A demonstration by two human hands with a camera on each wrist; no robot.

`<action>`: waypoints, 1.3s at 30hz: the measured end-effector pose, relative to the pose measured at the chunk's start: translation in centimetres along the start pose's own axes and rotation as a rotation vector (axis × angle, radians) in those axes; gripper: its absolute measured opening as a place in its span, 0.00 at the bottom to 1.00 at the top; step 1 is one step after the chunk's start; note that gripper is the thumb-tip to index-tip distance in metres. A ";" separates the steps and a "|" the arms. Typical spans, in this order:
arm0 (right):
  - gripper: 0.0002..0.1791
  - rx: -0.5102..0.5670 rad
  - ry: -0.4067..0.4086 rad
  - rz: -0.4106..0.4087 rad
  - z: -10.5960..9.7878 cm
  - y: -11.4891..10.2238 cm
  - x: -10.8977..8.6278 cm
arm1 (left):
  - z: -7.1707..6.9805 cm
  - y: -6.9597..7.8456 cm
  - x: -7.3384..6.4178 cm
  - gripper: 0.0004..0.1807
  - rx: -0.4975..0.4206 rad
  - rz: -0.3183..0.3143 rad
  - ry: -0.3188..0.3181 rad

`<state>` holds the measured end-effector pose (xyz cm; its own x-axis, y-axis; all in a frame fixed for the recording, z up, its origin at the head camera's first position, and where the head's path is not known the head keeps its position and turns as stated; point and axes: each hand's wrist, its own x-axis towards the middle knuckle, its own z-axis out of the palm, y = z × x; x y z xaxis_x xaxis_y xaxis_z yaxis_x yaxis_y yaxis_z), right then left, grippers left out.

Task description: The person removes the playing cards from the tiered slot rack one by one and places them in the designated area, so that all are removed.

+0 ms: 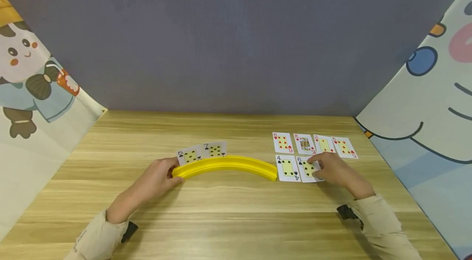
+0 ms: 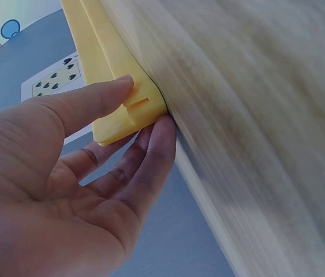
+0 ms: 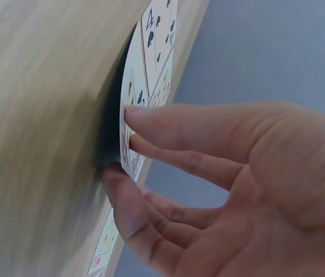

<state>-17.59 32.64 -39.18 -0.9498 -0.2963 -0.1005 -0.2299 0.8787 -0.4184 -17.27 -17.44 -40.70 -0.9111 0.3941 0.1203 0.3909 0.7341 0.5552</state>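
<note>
My left hand (image 1: pixel 160 176) grips the left end of a curved yellow card holder (image 1: pixel 230 162), thumb on the near side and fingers behind it in the left wrist view. A five of spades (image 1: pixel 189 156) and a seven of spades (image 1: pixel 215 149) stand in the holder's left part. At the right, my right hand (image 1: pixel 337 172) pinches a six of spades (image 1: pixel 307 168). In the right wrist view its thumb lies on the card's face and a finger is at the lower edge; the card is bowed, one edge raised over a dark shadow. A four of spades (image 1: pixel 287 168) lies beside it.
Behind those cards, a row of red cards lies face up: a heart card (image 1: pixel 282 142), a king of diamonds (image 1: pixel 304 143), a two of diamonds (image 1: pixel 324 144) and a five of hearts (image 1: pixel 344 147). A grey panel (image 1: pixel 232 46) backs the wooden table (image 1: pixel 228 219), with printed walls either side.
</note>
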 end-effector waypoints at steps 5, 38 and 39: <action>0.21 -0.009 0.013 -0.008 0.1 -0.1 0.0 | 0.0 0.0 0.0 0.21 -0.001 -0.001 -0.002; 0.24 0.025 -0.013 0.068 0.1 -0.5 -0.4 | -0.1 0.4 -0.2 0.21 -0.006 -0.008 -0.001; 0.23 0.024 -0.011 0.064 0.2 -0.5 -0.3 | -0.1 0.3 -0.3 0.21 -0.005 -0.007 -0.002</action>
<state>-17.12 32.24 -39.14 -0.9599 -0.2444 -0.1374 -0.1639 0.8867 -0.4323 -16.91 -17.35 -40.45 -0.9135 0.3903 0.1145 0.3839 0.7343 0.5598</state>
